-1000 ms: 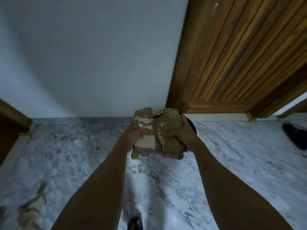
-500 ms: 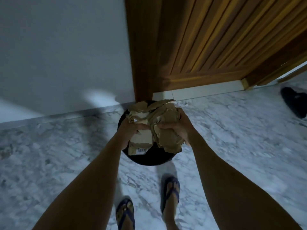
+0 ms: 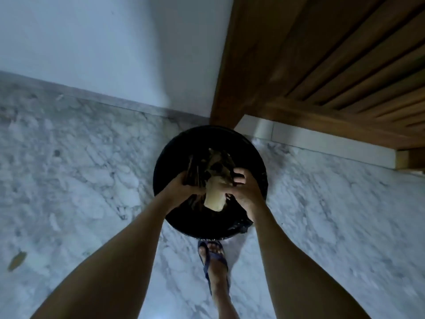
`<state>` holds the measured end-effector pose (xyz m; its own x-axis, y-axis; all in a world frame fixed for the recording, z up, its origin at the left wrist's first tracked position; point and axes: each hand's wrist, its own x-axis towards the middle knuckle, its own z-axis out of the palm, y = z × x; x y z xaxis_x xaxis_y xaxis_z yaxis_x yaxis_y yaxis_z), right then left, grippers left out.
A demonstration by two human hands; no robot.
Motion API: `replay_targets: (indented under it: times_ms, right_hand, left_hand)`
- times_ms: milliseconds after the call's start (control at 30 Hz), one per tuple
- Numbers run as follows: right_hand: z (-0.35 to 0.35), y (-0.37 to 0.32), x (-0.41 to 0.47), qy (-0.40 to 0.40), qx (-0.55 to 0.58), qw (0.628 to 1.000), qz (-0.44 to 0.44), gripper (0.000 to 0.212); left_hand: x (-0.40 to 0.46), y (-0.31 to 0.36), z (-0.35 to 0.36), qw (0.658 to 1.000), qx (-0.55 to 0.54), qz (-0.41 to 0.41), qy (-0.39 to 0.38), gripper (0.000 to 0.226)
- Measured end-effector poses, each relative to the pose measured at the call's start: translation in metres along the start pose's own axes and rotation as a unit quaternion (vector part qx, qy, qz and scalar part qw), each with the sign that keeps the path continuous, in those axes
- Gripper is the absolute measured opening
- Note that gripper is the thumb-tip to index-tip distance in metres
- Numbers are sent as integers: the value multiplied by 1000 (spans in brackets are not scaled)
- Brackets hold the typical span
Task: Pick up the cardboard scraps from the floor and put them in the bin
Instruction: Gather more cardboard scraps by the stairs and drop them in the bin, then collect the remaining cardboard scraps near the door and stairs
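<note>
Floor point(image 3: 69, 171): grey-white marble, meeting a pale wall point(image 3: 103, 42) at a low skirting.
Door point(image 3: 333, 54): slatted brown wood at upper right, its frame post coming down just behind the bin.
Bin point(image 3: 170, 143): round, black, upright on the floor by the post; half a second ago only part of its rim showed under the bundle, now the whole opening is in view.
Cardboard scraps point(image 3: 215, 192): a crumpled bundle that was held above the rim and is now down inside the bin's mouth.
Left hand point(image 3: 181, 187): fingers wrapped round the bundle's left side.
Right hand point(image 3: 246, 192): fingers spread and curled over the bundle's right side.
Foot in sandal point(image 3: 213, 263): toes touching the bin's near edge.
Stray scrap point(image 3: 17, 261): on the floor, far left, well apart from the bin.
</note>
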<state>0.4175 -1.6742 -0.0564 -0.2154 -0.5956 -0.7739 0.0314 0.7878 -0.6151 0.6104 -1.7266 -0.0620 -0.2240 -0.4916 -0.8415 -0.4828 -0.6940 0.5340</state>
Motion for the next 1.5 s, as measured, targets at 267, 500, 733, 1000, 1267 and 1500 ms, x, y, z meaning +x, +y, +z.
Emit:
replay_targets:
  times_ms: [267,500,733,1000,1267,1500]
  right_hand:
    - [17,-30,-15,-8,-124,991,-49,51]
    - [166,-74,-66,-125,-245,955,-114,53]
    - [389,-57,-192,-327,-340,866,-163,51]
    - [562,30,-314,-423,-484,723,-253,42]
    - [691,66,-295,-444,-594,630,-231,50]
    - [806,96,-223,-419,-673,535,-292,43]
  left_hand:
    - [-35,-13,-3,955,-270,-4,121,51]
    - [-137,-63,-100,795,-516,7,320,15]
    - [-274,-202,-212,677,-584,-4,448,28]
    - [-391,-399,-247,581,-600,-85,543,57]
    - [-384,-478,-297,512,-592,-138,607,49]
    - [-321,-551,-363,515,-574,-188,609,42]
